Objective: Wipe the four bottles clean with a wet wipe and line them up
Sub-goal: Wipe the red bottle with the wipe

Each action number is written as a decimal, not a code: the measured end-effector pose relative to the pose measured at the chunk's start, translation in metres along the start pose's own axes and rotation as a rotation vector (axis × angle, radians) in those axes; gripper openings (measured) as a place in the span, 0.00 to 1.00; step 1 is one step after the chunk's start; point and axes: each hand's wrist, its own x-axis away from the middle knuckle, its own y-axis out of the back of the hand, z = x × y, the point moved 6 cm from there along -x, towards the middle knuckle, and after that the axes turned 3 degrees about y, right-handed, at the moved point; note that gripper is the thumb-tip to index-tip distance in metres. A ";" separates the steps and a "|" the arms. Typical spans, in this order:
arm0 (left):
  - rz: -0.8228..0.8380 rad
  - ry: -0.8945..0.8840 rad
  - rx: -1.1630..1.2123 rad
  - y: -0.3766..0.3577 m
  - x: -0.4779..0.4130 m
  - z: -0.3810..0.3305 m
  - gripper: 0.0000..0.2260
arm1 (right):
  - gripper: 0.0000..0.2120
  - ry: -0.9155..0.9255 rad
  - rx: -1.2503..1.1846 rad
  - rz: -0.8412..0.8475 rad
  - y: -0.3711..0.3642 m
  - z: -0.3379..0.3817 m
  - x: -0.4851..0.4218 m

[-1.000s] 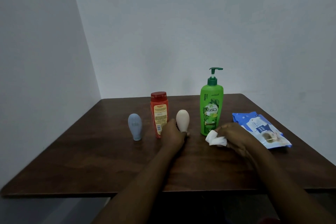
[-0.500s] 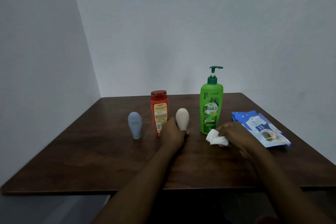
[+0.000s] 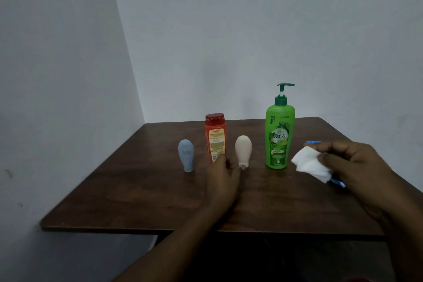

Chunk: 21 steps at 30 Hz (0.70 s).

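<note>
Four bottles stand in a row on the brown table (image 3: 137,190): a small grey-blue bottle (image 3: 186,154), a red bottle (image 3: 215,137), a small cream bottle (image 3: 243,150) and a tall green pump bottle (image 3: 279,137). My left hand (image 3: 223,178) lies in front of the red and cream bottles. Its fingertips just touch the cream bottle's cap, without gripping it. My right hand (image 3: 352,167) hovers to the right of the green bottle and pinches a folded white wet wipe (image 3: 309,163).
The blue wet-wipe pack (image 3: 338,182) lies under my right hand, with only slivers of it showing. White walls close off the table at the back and on the left. The table's front edge is near me.
My left hand has slipped back from the cream bottle's base, so only the fingertips touch it. My right hand has lifted with the wipe and moved right, over the pack.
</note>
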 end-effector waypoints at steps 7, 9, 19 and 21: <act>-0.321 -0.532 -0.351 0.085 -0.047 -0.078 0.14 | 0.24 0.163 0.093 0.034 0.001 0.041 0.016; -0.167 -0.463 -0.495 0.089 -0.079 -0.091 0.18 | 0.22 0.165 0.116 0.057 0.000 0.043 0.020; 0.292 -0.285 -0.458 0.089 -0.114 -0.094 0.13 | 0.13 0.113 0.064 0.104 -0.005 0.045 0.019; 0.297 -0.289 -0.355 0.095 -0.106 -0.104 0.12 | 0.10 0.120 0.085 0.103 -0.006 0.047 0.019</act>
